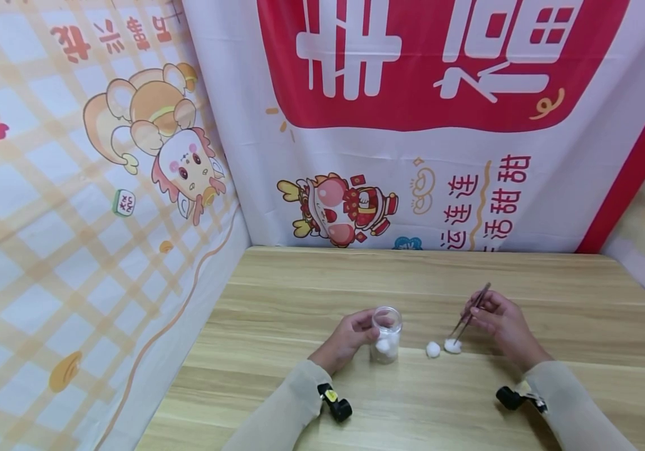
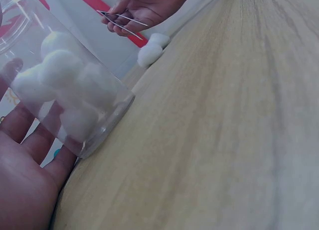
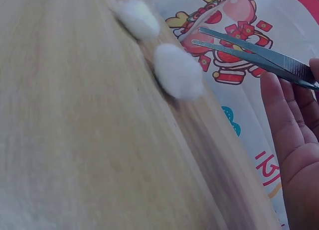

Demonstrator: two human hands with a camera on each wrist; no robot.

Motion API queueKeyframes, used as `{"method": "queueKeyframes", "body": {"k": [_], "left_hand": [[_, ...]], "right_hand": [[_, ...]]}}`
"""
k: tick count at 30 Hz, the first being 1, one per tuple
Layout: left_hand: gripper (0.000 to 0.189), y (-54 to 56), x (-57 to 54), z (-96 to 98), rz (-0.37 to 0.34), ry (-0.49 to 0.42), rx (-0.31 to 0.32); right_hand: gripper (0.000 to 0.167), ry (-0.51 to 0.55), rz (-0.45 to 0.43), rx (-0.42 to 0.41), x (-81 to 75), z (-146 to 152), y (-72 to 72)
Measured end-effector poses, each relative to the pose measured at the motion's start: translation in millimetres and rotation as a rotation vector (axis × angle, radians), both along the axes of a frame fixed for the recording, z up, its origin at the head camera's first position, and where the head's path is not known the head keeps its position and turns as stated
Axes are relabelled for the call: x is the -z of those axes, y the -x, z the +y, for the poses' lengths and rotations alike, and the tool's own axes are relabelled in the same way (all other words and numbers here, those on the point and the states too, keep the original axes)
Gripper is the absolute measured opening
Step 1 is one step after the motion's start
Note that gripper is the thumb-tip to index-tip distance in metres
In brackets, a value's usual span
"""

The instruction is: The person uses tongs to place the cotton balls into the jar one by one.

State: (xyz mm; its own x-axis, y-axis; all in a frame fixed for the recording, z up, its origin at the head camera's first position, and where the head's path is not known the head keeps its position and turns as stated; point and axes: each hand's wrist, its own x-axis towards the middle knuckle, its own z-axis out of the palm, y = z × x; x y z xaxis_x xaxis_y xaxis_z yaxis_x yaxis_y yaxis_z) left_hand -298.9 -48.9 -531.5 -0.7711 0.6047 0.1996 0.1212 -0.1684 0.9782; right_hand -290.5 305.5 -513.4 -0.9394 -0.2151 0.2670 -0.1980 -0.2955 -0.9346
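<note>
My left hand (image 1: pixel 350 338) holds a clear plastic jar (image 1: pixel 388 335) upright on the table, its fingers behind the wall. Several white cotton balls (image 2: pixel 62 73) lie inside the jar, whose mouth has no lid in the head view. To the right of the jar, two more cotton balls rest on the table side by side: a left one (image 1: pixel 433 349) and a right one (image 1: pixel 453 346). With its thumb and fingers, my right hand (image 1: pixel 503 322) pinches metal tweezers (image 3: pixel 249 53). Their two tips stand apart with nothing between them, just above the right cotton ball.
The wood-grain table (image 1: pixel 277 288) meets a printed cloth backdrop (image 1: pixel 424 144) at its far edge. A checked cloth (image 1: pixel 74 250) hangs along the left side. Small black cameras sit on the left wrist (image 1: pixel 336 404) and the right wrist (image 1: pixel 516 398).
</note>
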Motion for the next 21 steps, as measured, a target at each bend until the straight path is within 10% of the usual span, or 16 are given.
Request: {"method": "queueKeyframes", "body": {"k": [21], "left_hand": [[0.055,-0.3,-0.8,0.6,0.020,0.009,-0.002]], "right_hand": [[0.022,-0.199,0.010,0.132,8.4,4.1,0.1]]}}
